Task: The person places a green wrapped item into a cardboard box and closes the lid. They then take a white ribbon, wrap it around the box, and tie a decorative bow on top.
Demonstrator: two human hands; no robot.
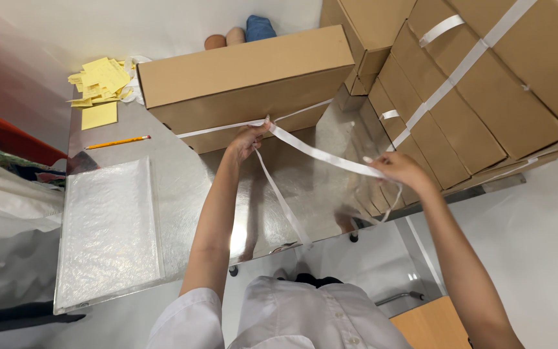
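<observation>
The left hand (248, 141) pinches the white strap (321, 154) against the box (247, 81), probably at a knot; the right hand (400, 169) grips its end and holds it taut.

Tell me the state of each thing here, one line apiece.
Flat cardboard box: closed, on the metal table, white strap around it.
White strap: pulled taut between both hands.
Left hand: pinching the strap at the box.
Right hand: gripping the strap.
Stacked boxes: closed, strapped.
Pencil: lying flat.
</observation>
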